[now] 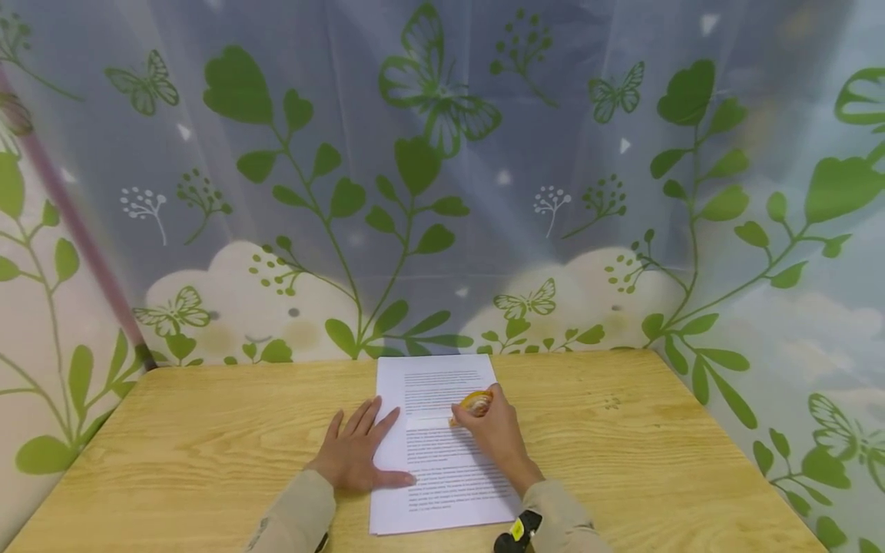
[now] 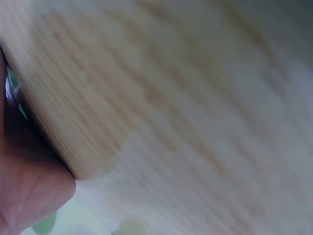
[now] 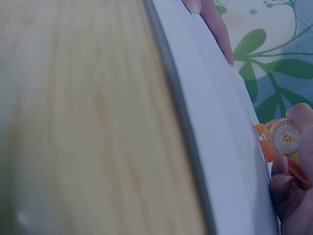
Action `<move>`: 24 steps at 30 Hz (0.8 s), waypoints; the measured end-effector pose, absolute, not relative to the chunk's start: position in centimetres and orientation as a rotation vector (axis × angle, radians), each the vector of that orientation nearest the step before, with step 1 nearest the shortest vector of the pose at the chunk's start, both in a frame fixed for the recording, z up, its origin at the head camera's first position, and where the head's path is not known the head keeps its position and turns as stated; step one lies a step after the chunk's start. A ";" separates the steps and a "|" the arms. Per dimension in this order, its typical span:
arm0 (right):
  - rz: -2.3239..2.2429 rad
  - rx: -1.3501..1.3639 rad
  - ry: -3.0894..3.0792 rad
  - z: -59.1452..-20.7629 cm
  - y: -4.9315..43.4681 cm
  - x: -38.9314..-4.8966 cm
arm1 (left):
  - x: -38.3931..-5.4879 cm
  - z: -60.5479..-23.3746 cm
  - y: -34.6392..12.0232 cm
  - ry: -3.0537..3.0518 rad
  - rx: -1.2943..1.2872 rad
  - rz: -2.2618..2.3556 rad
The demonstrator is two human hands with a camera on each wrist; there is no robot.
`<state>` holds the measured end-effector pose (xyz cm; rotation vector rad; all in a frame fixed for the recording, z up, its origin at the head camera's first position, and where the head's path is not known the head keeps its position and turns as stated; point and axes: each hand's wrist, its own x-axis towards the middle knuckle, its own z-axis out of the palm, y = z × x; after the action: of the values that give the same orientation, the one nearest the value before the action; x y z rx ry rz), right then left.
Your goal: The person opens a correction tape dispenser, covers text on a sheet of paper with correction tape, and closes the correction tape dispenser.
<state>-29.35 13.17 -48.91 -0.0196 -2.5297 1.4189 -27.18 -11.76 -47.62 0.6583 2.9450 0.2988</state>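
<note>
A stack of printed paper [image 1: 442, 519] lies lengthwise in front of me on the wooden table. My right hand [image 1: 503, 436] grips an orange, see-through correction tape [image 1: 475, 401], its tip down at a line of text in the upper half of the top sheet. In the right wrist view the round reel of the correction tape [image 3: 285, 138] shows between thumb and fingers. A white strip crosses the text just left of the tip. My left hand [image 1: 354, 455] rests with spread fingers over the paper's left edge, the thumb on the left margin.
The wooden table [image 1: 242, 430] extends to both sides of the paper. Behind it hangs a curtain [image 1: 525, 230] printed with leaves and butterflies, which also runs along both sides. A dark strap with a small device [image 1: 518, 531] sits at my right wrist.
</note>
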 end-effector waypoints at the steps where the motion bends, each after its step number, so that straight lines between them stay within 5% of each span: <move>1: 1.414 -0.021 -2.533 -48.9 13.3 -29.3 | -27.2 -47.7 -11.8 2.947 0.659 0.296; 24: 1.398 -0.091 -2.549 -48.5 17.1 -29.0 | -26.8 -47.1 -11.7 2.948 0.665 0.317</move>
<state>-29.00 17.06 -48.45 -0.0910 -2.5487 1.3977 -26.84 -11.66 -47.14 0.6649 2.9477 0.3166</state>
